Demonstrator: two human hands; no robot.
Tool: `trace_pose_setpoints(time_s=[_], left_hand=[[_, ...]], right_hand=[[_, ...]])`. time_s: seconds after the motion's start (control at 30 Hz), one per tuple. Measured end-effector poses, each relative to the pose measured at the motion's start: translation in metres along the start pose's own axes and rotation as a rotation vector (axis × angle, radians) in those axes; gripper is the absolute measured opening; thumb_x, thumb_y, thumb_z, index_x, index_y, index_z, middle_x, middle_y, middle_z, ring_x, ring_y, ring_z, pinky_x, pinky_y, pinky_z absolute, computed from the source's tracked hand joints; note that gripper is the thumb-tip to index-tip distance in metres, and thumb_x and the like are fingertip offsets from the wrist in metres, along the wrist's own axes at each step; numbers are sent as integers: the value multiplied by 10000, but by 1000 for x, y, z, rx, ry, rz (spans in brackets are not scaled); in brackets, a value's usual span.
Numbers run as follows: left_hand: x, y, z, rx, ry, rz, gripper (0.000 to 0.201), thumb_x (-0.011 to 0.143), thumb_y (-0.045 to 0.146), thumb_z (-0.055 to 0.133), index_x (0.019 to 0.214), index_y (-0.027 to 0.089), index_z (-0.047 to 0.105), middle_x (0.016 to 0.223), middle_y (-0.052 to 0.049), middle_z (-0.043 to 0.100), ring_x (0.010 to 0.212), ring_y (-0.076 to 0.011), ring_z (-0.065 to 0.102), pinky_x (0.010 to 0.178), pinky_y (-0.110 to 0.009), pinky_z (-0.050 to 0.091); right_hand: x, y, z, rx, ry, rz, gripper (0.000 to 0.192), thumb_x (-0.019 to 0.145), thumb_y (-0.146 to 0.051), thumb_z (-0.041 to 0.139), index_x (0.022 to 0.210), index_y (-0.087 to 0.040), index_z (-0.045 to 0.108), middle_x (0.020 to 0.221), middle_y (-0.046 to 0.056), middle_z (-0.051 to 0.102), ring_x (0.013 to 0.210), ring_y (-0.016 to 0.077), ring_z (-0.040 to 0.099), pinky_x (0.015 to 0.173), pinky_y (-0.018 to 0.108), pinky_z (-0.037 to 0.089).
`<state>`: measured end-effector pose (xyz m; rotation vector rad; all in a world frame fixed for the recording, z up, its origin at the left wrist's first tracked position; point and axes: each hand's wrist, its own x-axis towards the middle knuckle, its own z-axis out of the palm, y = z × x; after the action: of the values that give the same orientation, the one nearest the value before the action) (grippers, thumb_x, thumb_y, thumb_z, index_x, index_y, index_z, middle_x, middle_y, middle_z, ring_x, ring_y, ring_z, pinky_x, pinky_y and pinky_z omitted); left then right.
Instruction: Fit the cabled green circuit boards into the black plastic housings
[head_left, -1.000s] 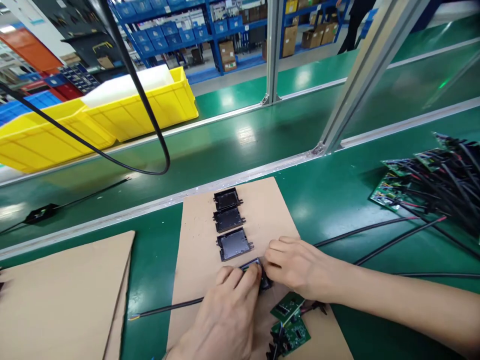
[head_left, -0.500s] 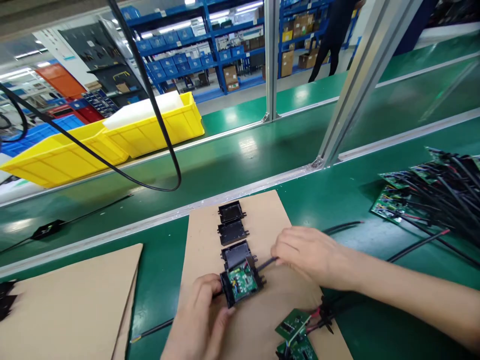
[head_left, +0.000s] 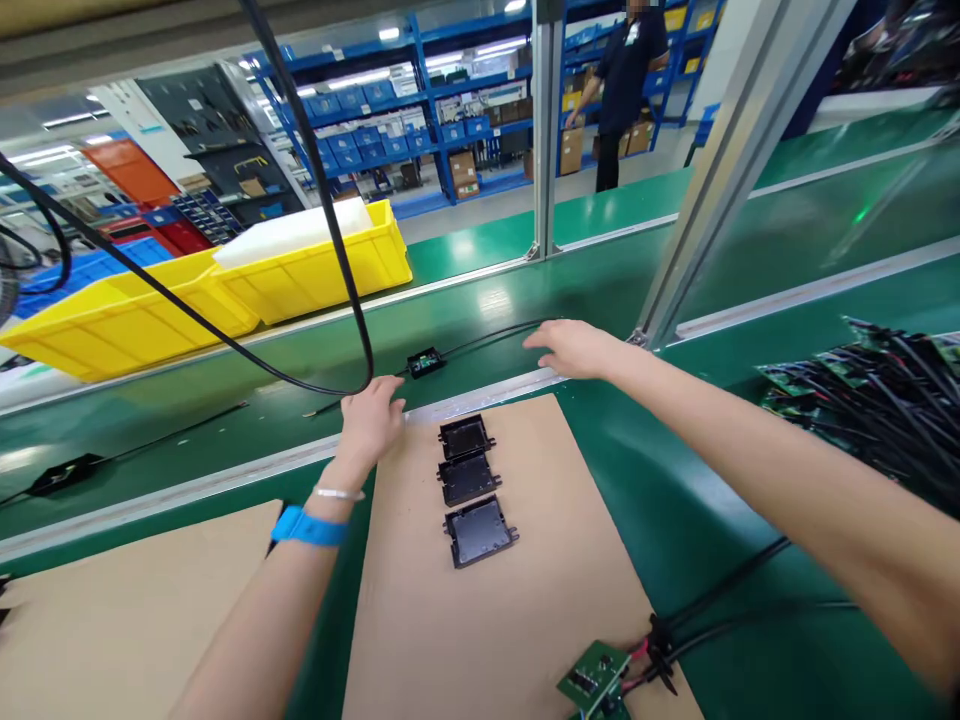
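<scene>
**Loaded unit out on belt, three shells left on card**

Nearest: loose circuit board (head_left: 592, 677) w/ red and black leads at bottom edge of cardboard sheet (head_left: 525, 600), not yet in a shell. Mid-sheet: three black plastic shells (head_left: 471, 478) in a row, all open, nothing in them – so three left to fill, judging by that. Tabletop (head_left: 675, 500) green; pile of wired boards (head_left: 862, 400) far right. Beyond the sheet, both hands stretched over the rail: left hand (head_left: 371, 420) open, fingers spread, holding nothing; right hand (head_left: 574, 348) open too, flat, by the black cable. Between them on the conveyor belt (head_left: 487, 300) sits the small black unit w/ board inside (head_left: 425, 361), neither hand touching it. Far side: two yellow bins (head_left: 225, 280), nearer one holding a white slab; the other's contents not visible.
</scene>
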<state>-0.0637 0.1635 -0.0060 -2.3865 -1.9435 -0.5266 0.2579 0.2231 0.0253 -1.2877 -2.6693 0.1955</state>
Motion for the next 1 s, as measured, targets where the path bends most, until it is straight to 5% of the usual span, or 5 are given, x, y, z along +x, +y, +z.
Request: trace_pose_setpoints(time_s=[0.13,0.33,0.53,0.73,1.0], left_hand=[[-84,44,-6,-161,-127,216,270,911,413,524,1063,212,622,1132,-84,624,1086,-251,562,947,-403,451],[-174,91,8,-348,-158,387,248,936,103,454,1111,190,606,1001,-80,618,917,-210,560,799,-353,491],[-186,132,-21,-698,-292,198,434,893,412,615,1267,218,509,1119,-85,612,968,-227,600,784,-334,523],[-181,150,-33,-645,-418,-65,156,956,332,430,931,214,528,665,18,579,555,-156,538,539,-269,403],[-171,143,-13,-687,-300,-172,93,799,170,501,841,216,433,723,-10,589,614,-166,571,557,-263,405]], right_hand=[[-93,-65,-1,184,-172,-196,99,895,-250,598,898,-216,691,911,15,674,859,160,623,797,262,474],[-196,-137,20,379,-399,-255,129,806,-243,678,912,-187,630,927,50,645,904,228,590,817,343,469],[-186,-139,20,472,-287,-146,207,930,-148,482,1030,-241,637,893,15,600,797,165,563,697,272,433],[-171,-141,15,675,-172,-118,322,981,-175,422,1263,-269,545,1041,26,636,964,161,586,855,283,452],[-150,-196,47,-82,60,-154,330,824,-79,505,1152,-86,535,893,138,614,763,258,561,612,358,449]])
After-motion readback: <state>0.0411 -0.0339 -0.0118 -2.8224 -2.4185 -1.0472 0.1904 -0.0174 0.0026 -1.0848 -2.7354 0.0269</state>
